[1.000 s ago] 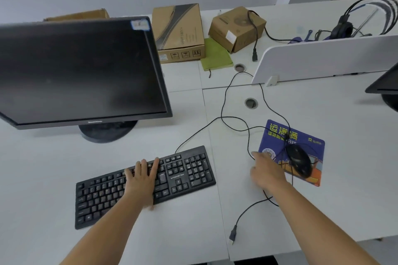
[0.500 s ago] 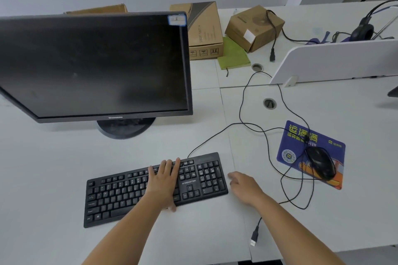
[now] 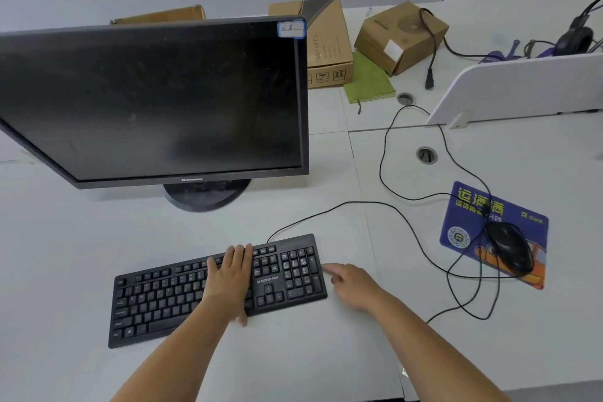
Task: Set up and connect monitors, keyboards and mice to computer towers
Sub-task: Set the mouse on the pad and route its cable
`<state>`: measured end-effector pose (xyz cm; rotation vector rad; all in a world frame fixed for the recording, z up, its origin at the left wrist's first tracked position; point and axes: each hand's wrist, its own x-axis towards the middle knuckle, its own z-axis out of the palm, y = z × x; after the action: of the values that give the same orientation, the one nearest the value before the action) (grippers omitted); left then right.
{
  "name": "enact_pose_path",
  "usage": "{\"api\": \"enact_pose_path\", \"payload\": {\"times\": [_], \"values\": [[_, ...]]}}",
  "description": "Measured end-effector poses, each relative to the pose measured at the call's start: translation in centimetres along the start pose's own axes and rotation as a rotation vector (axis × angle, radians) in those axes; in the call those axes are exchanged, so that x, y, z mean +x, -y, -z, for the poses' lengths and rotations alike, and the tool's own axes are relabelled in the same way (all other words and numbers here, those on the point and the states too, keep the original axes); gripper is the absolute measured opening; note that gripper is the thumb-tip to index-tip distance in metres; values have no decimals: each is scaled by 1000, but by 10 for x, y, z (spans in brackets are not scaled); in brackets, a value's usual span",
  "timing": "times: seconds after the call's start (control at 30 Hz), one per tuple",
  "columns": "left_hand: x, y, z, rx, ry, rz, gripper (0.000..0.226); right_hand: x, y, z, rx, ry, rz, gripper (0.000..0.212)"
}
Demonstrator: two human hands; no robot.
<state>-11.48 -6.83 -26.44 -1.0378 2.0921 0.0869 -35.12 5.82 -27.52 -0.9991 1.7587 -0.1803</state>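
1. The left hand lies flat across the middle of the keyboard, fingers straight and the thumb over its near edge.
2. The right hand rests on the bench just beside the keyboard's right end. Its fingers are stretched out and the fingertips reach that edge; it holds nothing.
3. Beyond the left hand stands the monitor, its round foot near the keyboard's far edge. White bench surface spreads to the left of that hand.
4. Well right of the right hand, the mouse sits on a blue mouse pad. Black cables loop between them, down towards the bench's near edge.
5. Far beyond the right hand a white divider panel crosses the bench, with a cable hole nearer.
6. Further back are a tall cardboard box and a smaller box, both closed, their contents hidden. A power lead drapes over the smaller one.
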Motion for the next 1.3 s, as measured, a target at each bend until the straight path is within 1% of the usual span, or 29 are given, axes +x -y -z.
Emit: {"api": "enact_pose_path", "payload": {"times": [0.23, 0.47, 0.57, 0.7, 0.87, 0.97, 1.07, 1.2, 1.27, 1.3], "values": [[4, -4, 2, 41, 31, 12, 155, 2, -3, 3, 0, -15, -59, 57], [3, 1, 2, 72, 30, 19, 157, 5, 13, -11, -31, 35, -13, 69], [2, 4, 0, 10, 26, 13, 157, 4, 17, -15, -30, 45, -24, 72], [1, -2, 2, -121, -53, -58, 152, 3, 21, -23, -87, 92, -25, 74], [1, -5, 1, -133, -100, -115, 146, 3, 30, -34, -156, 156, 10, 74], [-2, 1, 0, -138, -85, -98, 146, 2, 28, -30, -155, 124, 3, 68], [-2, 1, 2, -122, -70, -79, 146, 3, 19, -22, -151, 64, -43, 64], [-2, -4, 4, -66, -49, -62, 145, 2, 15, -11, -193, 15, -73, 58], [-3, -1, 11, -79, -29, -82, 142, 5, 25, 2, -183, -18, -61, 53], [-2, 4, 21, -107, -50, -83, 137, 8, 34, 13, -150, -63, -42, 52]]}}
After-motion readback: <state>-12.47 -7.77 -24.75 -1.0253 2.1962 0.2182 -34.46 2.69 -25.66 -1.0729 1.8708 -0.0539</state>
